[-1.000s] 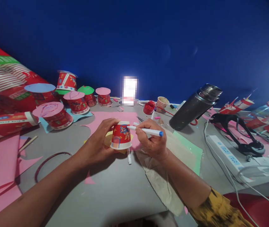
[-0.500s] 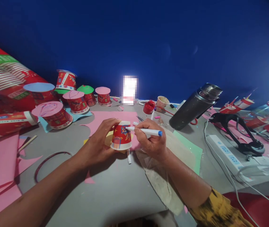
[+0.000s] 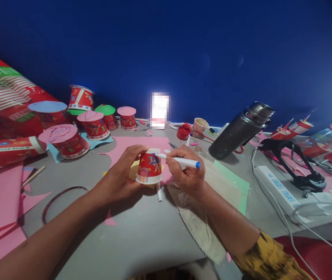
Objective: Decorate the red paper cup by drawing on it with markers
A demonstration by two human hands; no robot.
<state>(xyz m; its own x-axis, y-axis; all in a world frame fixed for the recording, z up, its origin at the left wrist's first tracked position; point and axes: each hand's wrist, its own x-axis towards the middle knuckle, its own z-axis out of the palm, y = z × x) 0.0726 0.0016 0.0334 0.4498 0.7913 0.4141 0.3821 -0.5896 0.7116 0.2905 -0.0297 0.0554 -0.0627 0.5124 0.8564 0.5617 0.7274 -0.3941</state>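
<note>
Upside-down red printed paper cup [image 3: 150, 168] at table centre, over a yellow paper scrap [image 3: 133, 170] on the grey table [image 3: 130, 233]. Left hand [image 3: 119, 177] wrapped round its left side, fingers curled on the upturned base. Right hand [image 3: 187, 173] pinching a white blue-capped marker [image 3: 179, 160], tip against the cup's upper wall. Dark steel flask [image 3: 238, 130] far right; paper-topped cups [image 3: 66, 140] far left.
</note>
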